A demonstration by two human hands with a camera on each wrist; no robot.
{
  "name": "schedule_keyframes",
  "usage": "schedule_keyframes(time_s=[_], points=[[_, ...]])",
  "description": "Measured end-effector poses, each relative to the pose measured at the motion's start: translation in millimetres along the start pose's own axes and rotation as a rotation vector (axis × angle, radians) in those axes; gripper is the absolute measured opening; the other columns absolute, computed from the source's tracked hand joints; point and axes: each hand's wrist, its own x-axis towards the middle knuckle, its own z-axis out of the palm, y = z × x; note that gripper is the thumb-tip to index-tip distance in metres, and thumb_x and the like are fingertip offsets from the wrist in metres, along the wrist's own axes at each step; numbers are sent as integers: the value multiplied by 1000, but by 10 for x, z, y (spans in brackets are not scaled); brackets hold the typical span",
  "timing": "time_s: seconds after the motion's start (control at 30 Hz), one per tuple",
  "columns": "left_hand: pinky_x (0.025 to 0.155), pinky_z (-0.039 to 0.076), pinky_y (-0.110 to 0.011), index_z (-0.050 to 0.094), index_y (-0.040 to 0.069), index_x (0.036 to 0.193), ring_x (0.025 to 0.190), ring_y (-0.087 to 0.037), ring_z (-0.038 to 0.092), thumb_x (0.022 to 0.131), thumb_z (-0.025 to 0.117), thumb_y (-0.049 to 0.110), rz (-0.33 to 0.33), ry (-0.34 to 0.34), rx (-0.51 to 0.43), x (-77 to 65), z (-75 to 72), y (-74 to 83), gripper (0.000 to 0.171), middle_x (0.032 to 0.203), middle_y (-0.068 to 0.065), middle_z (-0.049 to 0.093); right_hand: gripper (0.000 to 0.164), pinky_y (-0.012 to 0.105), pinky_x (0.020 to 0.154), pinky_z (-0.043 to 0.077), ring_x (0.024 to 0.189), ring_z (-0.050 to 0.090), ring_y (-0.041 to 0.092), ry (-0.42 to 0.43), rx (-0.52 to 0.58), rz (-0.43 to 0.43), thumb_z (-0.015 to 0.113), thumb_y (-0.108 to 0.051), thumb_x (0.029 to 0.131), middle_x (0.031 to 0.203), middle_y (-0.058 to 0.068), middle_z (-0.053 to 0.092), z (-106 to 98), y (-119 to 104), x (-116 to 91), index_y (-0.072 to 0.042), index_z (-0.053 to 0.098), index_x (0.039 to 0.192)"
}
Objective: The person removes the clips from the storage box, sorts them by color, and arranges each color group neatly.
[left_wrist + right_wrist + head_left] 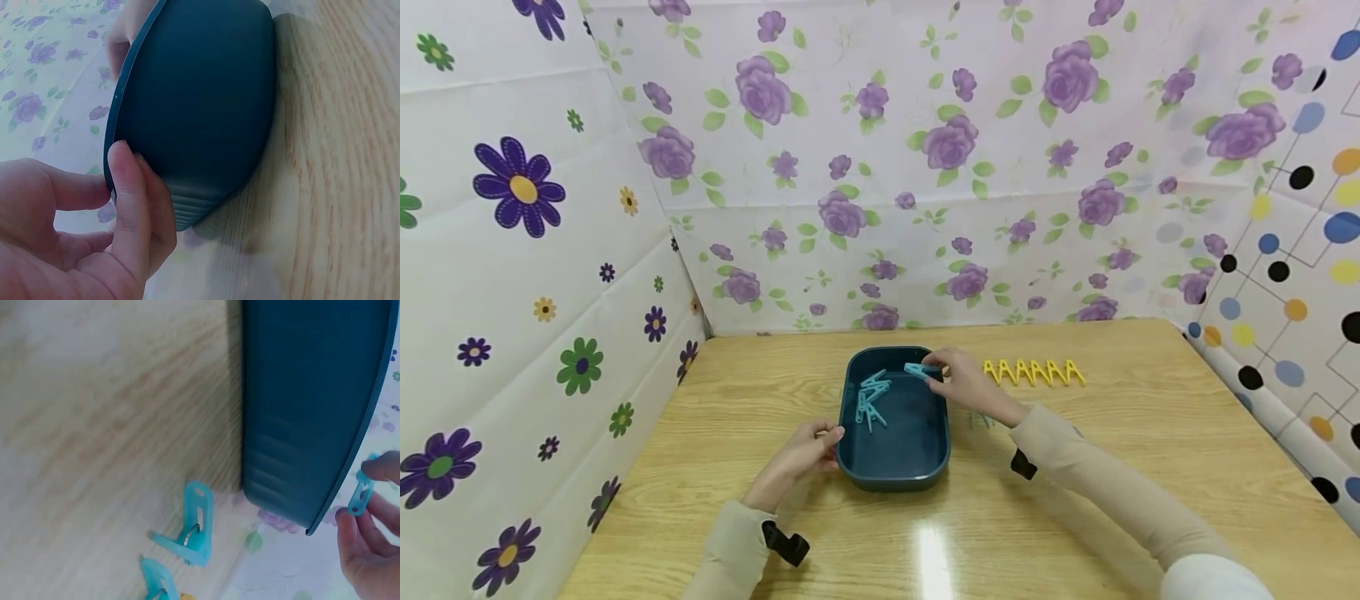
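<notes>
A dark blue plastic basin stands on the wooden table, with several light blue clothespins lying in its left part. My left hand grips the basin's left rim, and in the left wrist view its thumb and fingers pinch the rim from both sides. Over the basin's far right corner, my right hand holds another light blue clothespin by one end. The right wrist view shows that clothespin between thumb and fingertips, beyond the basin's rim.
Right of the basin, a row of several yellow clothespins stands on the table. Close by, loose blue clothespins lie partly hidden beneath my right forearm; two of these clothespins show in the right wrist view. Patterned cloths surround the table.
</notes>
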Motion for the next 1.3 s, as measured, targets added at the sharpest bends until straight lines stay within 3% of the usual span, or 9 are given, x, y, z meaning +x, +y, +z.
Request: schedule_keyframes(time_s=[0.17, 0.4, 0.87, 1.1, 1.3], points=[[56, 49, -20, 51, -6, 106, 61, -8, 55, 103, 47, 16, -1, -5, -23, -1, 1, 0, 23, 75, -4, 58, 22, 37, 73, 55, 91, 63, 24, 100, 67, 27, 70, -13, 88, 103, 11, 67, -15, 17, -93, -6, 68, 109], [58, 50, -21, 52, -6, 106, 62, -9, 55, 103, 48, 15, -9, 10, -16, -7, 3, 20, 22, 74, -3, 58, 23, 35, 68, 54, 88, 63, 27, 194, 54, 36, 71, -11, 86, 100, 16, 67, -26, 90, -214, -4, 68, 107], [58, 50, -22, 52, -5, 105, 63, -10, 55, 103, 48, 16, 4, 0, -14, -16, -1, 2, 22, 74, -3, 57, 22, 37, 69, 53, 88, 64, 31, 280, 44, 146, 74, -13, 84, 97, 15, 68, -105, 233, -441, -6, 69, 104], [59, 50, -21, 51, -6, 108, 64, -9, 55, 103, 47, 16, -8, 10, -3, -12, -10, 7, 23, 75, -4, 58, 24, 38, 69, 52, 87, 64, 33, 306, 19, 152, 75, -12, 83, 95, 14, 68, -154, 311, -538, -5, 69, 105], [61, 51, -23, 52, -8, 109, 65, -10, 55, 103, 46, 15, -15, 12, 1, 3, 4, -7, 24, 78, -5, 58, 23, 41, 72, 53, 83, 63, 28, 280, 5, 194, 76, -14, 83, 93, 15, 68, -229, 356, -619, -3, 69, 102]])
